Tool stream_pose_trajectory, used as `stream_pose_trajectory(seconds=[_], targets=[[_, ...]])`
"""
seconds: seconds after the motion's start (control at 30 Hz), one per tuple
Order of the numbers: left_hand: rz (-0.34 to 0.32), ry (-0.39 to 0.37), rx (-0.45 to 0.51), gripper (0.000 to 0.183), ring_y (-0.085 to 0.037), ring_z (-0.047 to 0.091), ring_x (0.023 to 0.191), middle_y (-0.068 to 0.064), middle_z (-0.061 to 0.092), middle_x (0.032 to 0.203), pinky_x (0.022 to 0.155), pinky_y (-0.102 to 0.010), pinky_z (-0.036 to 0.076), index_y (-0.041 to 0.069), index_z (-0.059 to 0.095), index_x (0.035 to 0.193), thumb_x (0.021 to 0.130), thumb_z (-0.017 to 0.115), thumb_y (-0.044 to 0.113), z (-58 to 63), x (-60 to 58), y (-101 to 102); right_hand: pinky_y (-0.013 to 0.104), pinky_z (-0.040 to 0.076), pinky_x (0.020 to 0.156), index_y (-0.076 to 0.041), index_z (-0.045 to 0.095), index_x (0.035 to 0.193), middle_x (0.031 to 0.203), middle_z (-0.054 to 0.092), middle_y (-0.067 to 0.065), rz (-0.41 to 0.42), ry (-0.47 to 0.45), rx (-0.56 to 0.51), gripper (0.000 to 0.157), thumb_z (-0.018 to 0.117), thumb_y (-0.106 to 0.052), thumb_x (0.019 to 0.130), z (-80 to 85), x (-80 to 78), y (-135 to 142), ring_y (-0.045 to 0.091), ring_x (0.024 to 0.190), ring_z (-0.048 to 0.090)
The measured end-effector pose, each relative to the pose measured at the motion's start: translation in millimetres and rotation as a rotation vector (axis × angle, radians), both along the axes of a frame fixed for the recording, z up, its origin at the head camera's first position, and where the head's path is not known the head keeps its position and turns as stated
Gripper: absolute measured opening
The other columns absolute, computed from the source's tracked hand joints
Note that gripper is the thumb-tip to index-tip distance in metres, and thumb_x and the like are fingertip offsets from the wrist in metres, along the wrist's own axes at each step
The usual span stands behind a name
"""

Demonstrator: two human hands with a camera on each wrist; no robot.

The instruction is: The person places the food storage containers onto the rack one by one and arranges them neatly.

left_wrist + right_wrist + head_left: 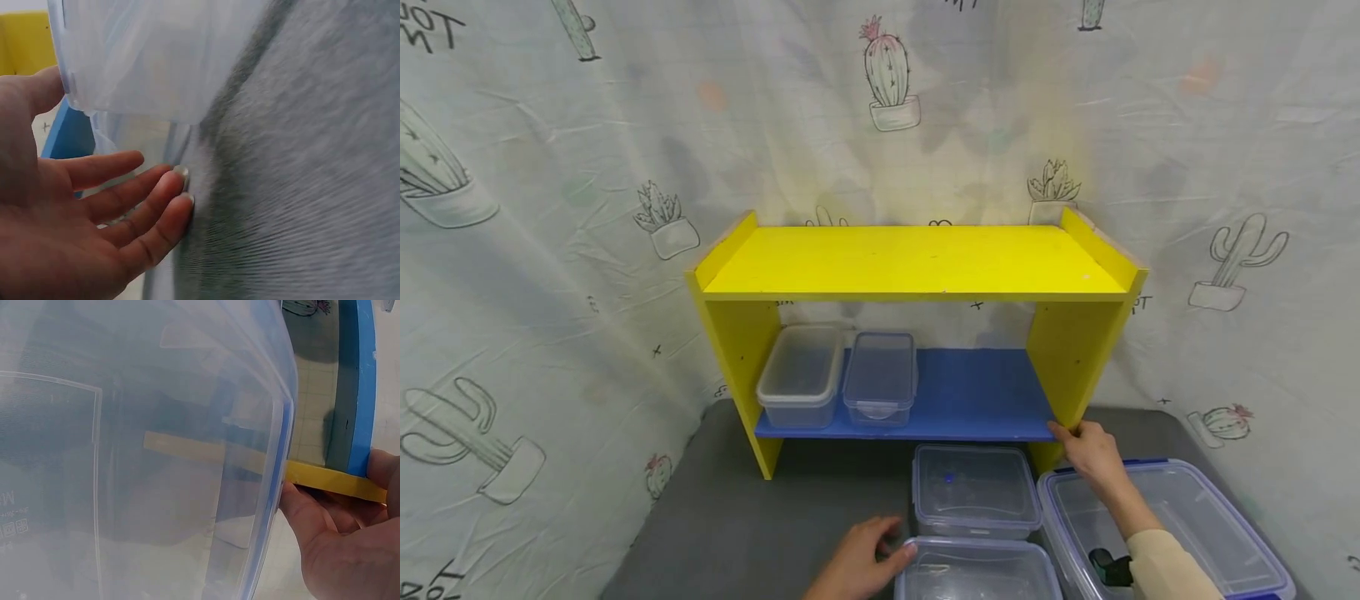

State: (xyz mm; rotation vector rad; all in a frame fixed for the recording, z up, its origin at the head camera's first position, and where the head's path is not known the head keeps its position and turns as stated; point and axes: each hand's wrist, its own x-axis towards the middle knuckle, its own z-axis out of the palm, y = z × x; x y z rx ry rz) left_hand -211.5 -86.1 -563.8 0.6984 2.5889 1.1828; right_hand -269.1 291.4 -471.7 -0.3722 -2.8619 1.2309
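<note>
A yellow shelf unit (887, 260) with a blue lower board (973, 392) stands against the curtain. My right hand (1097, 458) grips its right side panel (334, 481), the thumb at the blue board's edge and the other fingers around the panel's outer side. At the front, my left hand (859, 560) is beside a clear lidded plastic container (981, 573); its thumb touches that container's corner, and the other fingers (103, 169) are loosely bent with nothing in them. Behind that container lies another clear container (976, 487), partly under the blue board.
Two clear lidded containers, one with a whitish lid (803, 367) and one with a bluish lid (881, 371), sit on the blue board's left half. A large blue-rimmed container (1195, 500) stands at right under my forearm. Grey cloth (715, 517) covers the table; a cactus-print curtain (970, 167) hangs behind.
</note>
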Motion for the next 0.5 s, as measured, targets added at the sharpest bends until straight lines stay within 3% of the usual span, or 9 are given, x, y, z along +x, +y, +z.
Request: stream_pose_trajectory(seconds=[0.27, 0.5], targets=[[-0.096, -0.116, 0.120, 0.050, 0.003, 0.054, 0.086, -0.002, 0.065, 0.106, 0.074, -0.021, 0.048, 0.002, 0.063, 0.126, 0.096, 0.057, 0.041, -4.7, 4.5, 2.2, 0.031, 0.039, 0.056, 0.002, 0.055, 0.090, 0.072, 0.057, 0.007, 0.001, 0.009, -0.005, 0.048, 0.051, -0.045, 0.099, 0.2, -0.4, 1.1, 0.019, 0.065, 0.052], [-0.048, -0.172, 0.206, 0.042, -0.003, 0.058, 0.099, -0.002, 0.067, 0.111, 0.084, -0.024, 0.047, 0.010, 0.067, 0.124, 0.094, 0.062, 0.039, -4.4, 9.6, 5.0, 0.031, 0.038, 0.056, 0.001, 0.055, 0.088, 0.072, 0.057, 0.006, -0.003, 0.010, 0.004, 0.048, 0.051, -0.046, 0.098, 0.6, -0.4, 1.4, 0.019, 0.064, 0.051]])
